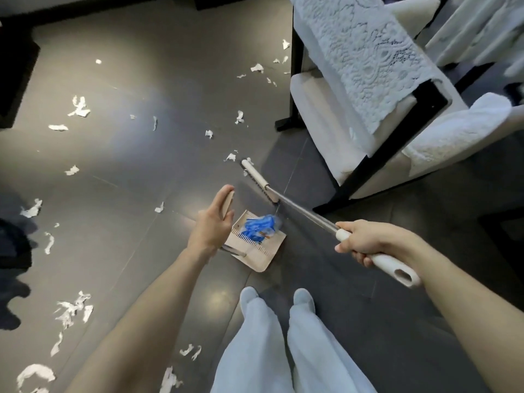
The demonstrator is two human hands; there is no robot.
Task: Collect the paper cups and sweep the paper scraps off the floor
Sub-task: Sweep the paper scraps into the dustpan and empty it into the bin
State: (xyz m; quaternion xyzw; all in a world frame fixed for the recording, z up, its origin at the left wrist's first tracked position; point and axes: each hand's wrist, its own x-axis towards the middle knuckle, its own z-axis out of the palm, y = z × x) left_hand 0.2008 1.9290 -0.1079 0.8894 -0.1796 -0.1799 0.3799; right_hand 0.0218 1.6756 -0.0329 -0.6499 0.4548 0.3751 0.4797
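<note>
White paper scraps (79, 107) lie scattered over the dark tiled floor, with more at the lower left (71, 309) and by the chair (257, 68). A beige dustpan (255, 252) stands on the floor in front of my feet and holds crumpled blue material (259, 226); whether this is cups I cannot tell. My left hand (211, 222) holds the top of the dustpan's upright handle (228, 204). My right hand (365, 241) grips the broom's white handle (392, 266). The metal shaft runs to the white broom head (255, 175), which sits on the floor just beyond the dustpan.
A black-framed chair (334, 114) with white cushions and a lace cover stands at the right, close to the broom head. Dark furniture (14, 80) lines the left edge. My legs in light trousers (255, 350) are at the bottom.
</note>
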